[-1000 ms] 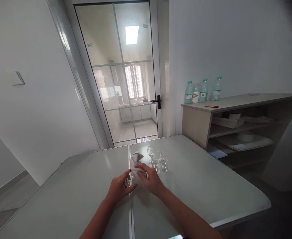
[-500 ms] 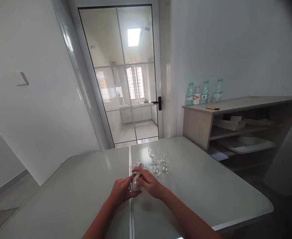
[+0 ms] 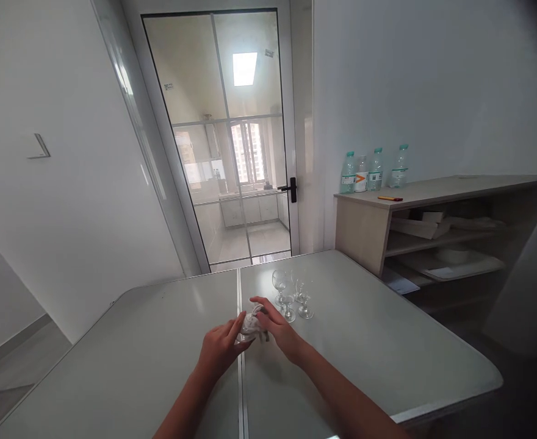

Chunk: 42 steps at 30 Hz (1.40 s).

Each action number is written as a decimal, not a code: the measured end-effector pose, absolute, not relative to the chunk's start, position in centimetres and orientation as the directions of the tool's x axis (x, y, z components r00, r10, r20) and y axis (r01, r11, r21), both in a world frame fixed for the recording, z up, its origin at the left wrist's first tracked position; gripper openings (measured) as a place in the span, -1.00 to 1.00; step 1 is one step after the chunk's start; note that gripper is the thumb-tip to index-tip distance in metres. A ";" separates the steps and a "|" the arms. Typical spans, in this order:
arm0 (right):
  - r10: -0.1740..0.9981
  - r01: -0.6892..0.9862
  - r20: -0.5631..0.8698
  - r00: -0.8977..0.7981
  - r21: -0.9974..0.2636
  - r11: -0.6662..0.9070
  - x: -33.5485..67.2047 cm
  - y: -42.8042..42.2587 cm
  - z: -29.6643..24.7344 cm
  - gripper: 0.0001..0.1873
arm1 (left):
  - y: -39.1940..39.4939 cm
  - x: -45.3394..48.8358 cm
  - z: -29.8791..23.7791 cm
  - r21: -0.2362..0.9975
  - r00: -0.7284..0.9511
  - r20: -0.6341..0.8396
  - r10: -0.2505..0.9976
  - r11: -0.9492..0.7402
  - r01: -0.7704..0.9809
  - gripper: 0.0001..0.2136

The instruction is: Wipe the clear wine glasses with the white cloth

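My left hand (image 3: pixel 223 343) is closed around a small clear glass (image 3: pixel 245 337), of which only a bit shows between the fingers. A white cloth (image 3: pixel 250 323) is bunched over the glass and hides most of it. From the other side, my right hand (image 3: pixel 279 328) grips the cloth, its fingers curved over the top. Both hands are held over the seam of the table. Just beyond my right hand stand several small stemmed glasses (image 3: pixel 279 281) in a loose group.
The pale glossy table (image 3: pixel 351 341) has a metal seam (image 3: pixel 241 390) down its middle. To the right, a wooden shelf unit (image 3: pixel 364 228) carries several plastic bottles (image 3: pixel 375 171) and an orange pen-like item (image 3: pixel 390 198). A framed glass door (image 3: pixel 254 238) stands behind the table.
The cloth has shifted and bunched differently around the glass, with a fold now hanging toward the right. My right hand has turned a little, and my left hand has moved slightly left.
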State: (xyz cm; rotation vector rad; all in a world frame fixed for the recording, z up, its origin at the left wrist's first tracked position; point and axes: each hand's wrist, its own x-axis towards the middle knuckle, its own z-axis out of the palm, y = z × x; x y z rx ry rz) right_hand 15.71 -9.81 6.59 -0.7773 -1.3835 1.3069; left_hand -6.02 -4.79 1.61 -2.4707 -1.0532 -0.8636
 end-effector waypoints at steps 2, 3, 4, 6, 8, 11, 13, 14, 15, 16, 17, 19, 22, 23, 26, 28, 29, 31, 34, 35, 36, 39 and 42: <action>0.946 -0.208 0.182 -0.269 -0.970 0.128 15.7 -9.8 6.5 -0.41 | -4.7 -6.3 1.8 -0.061 0.566 0.617 0.547 -0.684 0.727 -0.57; 0.946 -0.203 0.164 -0.279 -0.973 0.109 15.6 -9.8 6.5 -0.38 | -4.6 -6.4 1.8 -0.055 0.573 0.607 0.551 -0.690 0.722 -0.56; 0.944 -0.193 0.157 -0.291 -0.976 0.103 15.6 -9.8 6.6 -0.36 | -4.6 -6.4 1.8 -0.040 0.572 0.601 0.558 -0.694 0.719 -0.56; 0.934 -0.169 0.174 -0.312 -0.978 0.126 15.6 -9.9 6.7 -0.36 | -4.6 -6.3 1.8 0.029 0.548 0.599 0.584 -0.700 0.714 -0.54; 0.920 -0.147 0.219 -0.326 -0.973 0.180 15.7 -10.0 6.8 -0.40 | -4.8 -6.0 2.0 0.134 0.523 0.579 0.625 -0.706 0.696 -0.48; 0.879 -0.079 0.342 -0.333 -0.939 0.336 15.8 -10.0 6.8 -0.51 | -5.3 -5.5 2.8 0.316 0.513 0.497 0.699 -0.697 0.643 -0.46; 0.833 0.011 0.422 -0.358 -0.890 0.456 16.0 -9.9 6.7 -0.60 | -5.7 -5.2 3.7 0.480 0.537 0.395 0.746 -0.665 0.572 -0.57; 0.809 0.066 0.454 -0.374 -0.857 0.511 16.1 -9.9 6.6 -0.63 | -5.9 -5.0 4.2 0.582 0.566 0.321 0.760 -0.629 0.515 -0.63; 0.788 0.118 0.477 -0.390 -0.823 0.556 16.2 -10.0 6.6 -0.65 | -6.1 -4.9 4.6 0.687 0.599 0.238 0.764 -0.568 0.452 -0.65; 0.770 0.163 0.496 -0.400 -0.789 0.593 16.3 -10.0 6.5 -0.68 | -6.3 -4.9 5.0 0.778 0.637 0.157 0.755 -0.492 0.391 -0.63; 0.754 0.197 0.515 -0.407 -0.757 0.623 16.3 -10.0 6.5 -0.70 | -6.4 -4.8 5.3 0.846 0.670 0.091 0.737 -0.412 0.339 -0.60; 0.729 0.229 0.539 -0.422 -0.714 0.661 16.4 -10.2 6.4 -0.73 | -6.5 -4.9 5.6 0.915 0.711 0.011 0.703 -0.294 0.277 -0.55; 0.742 0.137 0.532 -0.408 -0.767 0.626 16.1 -10.3 6.3 -0.68 | -6.4 -5.1 5.6 0.906 0.687 0.045 0.726 -0.319 0.278 -0.57; 0.767 0.062 0.511 -0.389 -0.816 0.575 16.0 -10.3 6.3 -0.64 | -6.3 -5.2 5.4 0.873 0.658 0.099 0.746 -0.383 0.303 -0.59; 0.864 -0.192 0.396 -0.310 -0.916 0.351 15.8 -10.0 6.3 -0.48 | -5.6 -5.8 4.7 0.653 0.556 0.319 0.767 -0.603 0.458 -0.64; 0.911 -0.284 0.322 -0.257 -0.926 0.247 15.7 -9.9 6.4 -0.42 | -5.0 -6.3 4.0 0.477 0.481 0.445 0.755 -0.654 0.587 -0.53; 0.926 -0.300 0.300 -0.231 -0.927 0.226 15.7 -9.9 6.5 -0.39 | -4.7 -6.6 3.7 0.403 0.446 0.494 0.746 -0.651 0.643 -0.49; 0.929 -0.277 0.286 -0.233 -0.936 0.219 15.6 -9.9 6.7 -0.37 | -4.3 -7.0 3.0 0.286 0.419 0.560 0.715 -0.641 0.712 -0.47; 0.894 -0.189 0.313 -0.320 -0.946 0.263 15.6 -10.2 7.0 -0.36 | -4.0 -7.2 2.2 0.161 0.478 0.591 0.650 -0.675 0.720 -0.50; 0.882 -0.170 0.320 -0.346 -0.946 0.277 15.7 -10.3 7.1 -0.36 | -4.0 -7.2 2.0 0.134 0.501 0.592 0.631 -0.691 0.710 -0.50; 0.873 -0.157 0.324 -0.366 -0.946 0.285 15.7 -10.4 7.1 -0.36 | -4.0 -7.2 1.9 0.119 0.521 0.591 0.615 -0.706 0.698 -0.50; 0.849 -0.132 0.321 -0.419 -0.947 0.293 16.0 -10.4 7.0 -0.36 | -4.0 -7.4 1.7 0.135 0.567 0.560 0.605 -0.741 0.658 -0.48; 0.821 -0.085 0.337 -0.460 -0.938 0.337 16.1 -10.4 6.8 -0.42 | -4.2 -7.6 2.2 0.226 0.595 0.472 0.650 -0.742 0.631 -0.41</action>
